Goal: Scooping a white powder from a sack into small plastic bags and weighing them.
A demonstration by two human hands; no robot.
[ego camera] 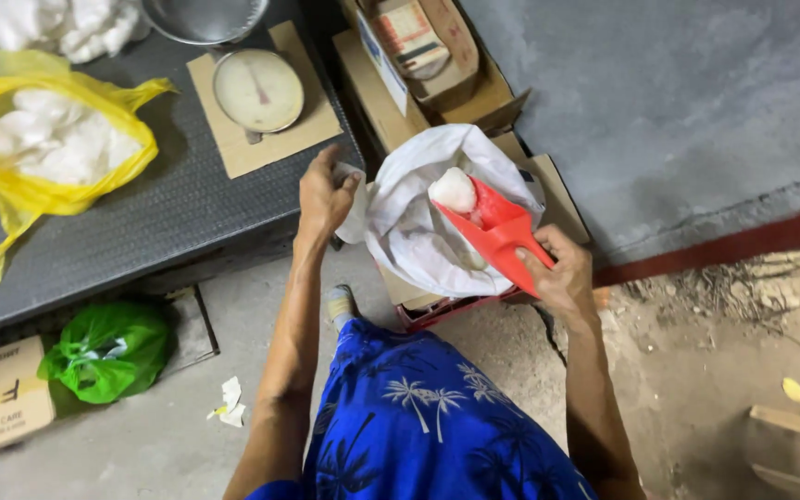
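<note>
Red plastic scoop [497, 231], loaded with a white lump [453, 190], is sitting at the mouth of the white sack [409, 227] at frame centre: the scooping step is under way, judging by the load. Right hand [562, 273] is wrapping its grip closed around the handle; left hand [326, 194] is pinching the sack's rim (holding it open).

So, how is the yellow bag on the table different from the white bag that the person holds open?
The yellow bag lies on the grey table, untouched; the white bag sits lower, over a red crate, its edge held by the left hand. The yellow bag is thin and see-through; the white bag is opaque. Only the white bag has a red scoop in it, gripped by the right hand. Both are open and hold white lumps.
</note>
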